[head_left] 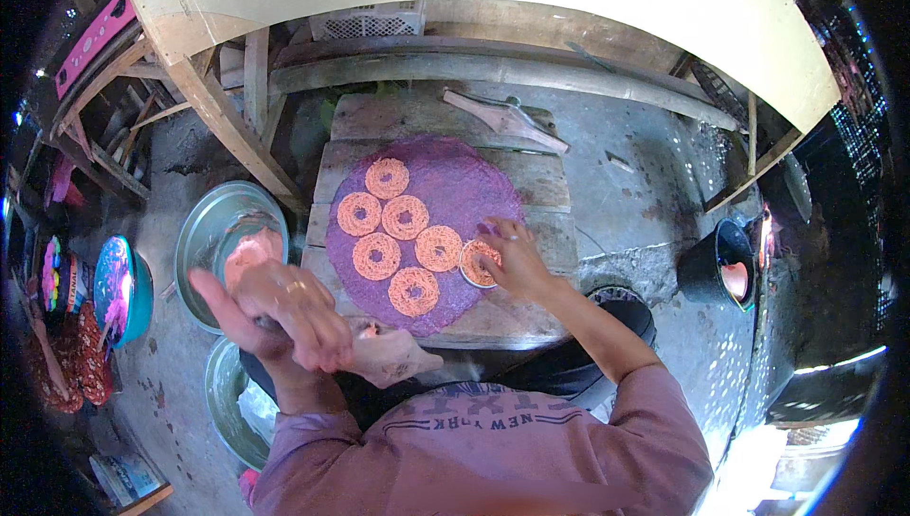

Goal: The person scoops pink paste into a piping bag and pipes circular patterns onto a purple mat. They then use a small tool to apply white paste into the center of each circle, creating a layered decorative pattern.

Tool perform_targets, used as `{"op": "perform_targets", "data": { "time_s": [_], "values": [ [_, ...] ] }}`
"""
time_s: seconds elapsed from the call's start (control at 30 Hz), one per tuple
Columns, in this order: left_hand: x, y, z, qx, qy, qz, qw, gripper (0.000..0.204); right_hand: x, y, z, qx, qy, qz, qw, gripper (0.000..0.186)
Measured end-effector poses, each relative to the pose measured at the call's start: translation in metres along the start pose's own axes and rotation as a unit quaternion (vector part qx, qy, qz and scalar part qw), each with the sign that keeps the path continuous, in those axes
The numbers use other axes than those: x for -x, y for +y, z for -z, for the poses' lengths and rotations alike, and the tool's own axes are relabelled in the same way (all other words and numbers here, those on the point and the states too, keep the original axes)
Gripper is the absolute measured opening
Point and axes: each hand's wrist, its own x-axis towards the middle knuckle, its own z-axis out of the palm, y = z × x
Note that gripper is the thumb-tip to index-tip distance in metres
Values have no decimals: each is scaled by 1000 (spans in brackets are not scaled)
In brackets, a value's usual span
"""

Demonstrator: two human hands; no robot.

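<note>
Several orange rings of thin piped strands, each with a small hole in the middle, lie on a round purple sheet. My right hand is at the sheet's right side, its fingers bent over the edge of a thin pale ring mould. Orange strands fill that mould, partly covered by the fingers. Nearer my body, my left hand is raised and blurred by motion, with its fingers curled. From the fist hangs a limp, pale, see-through bag, its contents hard to make out.
The purple sheet rests on a low plank table, where a wooden slingshot-shaped piece lies at the far edge. On the left are a basin with orange dough, another basin and a turquoise tub. A black bucket stands right.
</note>
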Motion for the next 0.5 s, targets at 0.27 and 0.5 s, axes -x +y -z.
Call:
{"op": "perform_targets", "data": {
  "time_s": [0.27, 0.5],
  "values": [
    [11, -10, -27, -9, 46, -15, 999, 103, -19, 4, -20, 2, 28, 29, 999, 18],
    [8, -18, -17, 2, -19, -14, 1000, 107, -23, 11, -31, -101, 27, -6, 994, 10]
  ]
}}
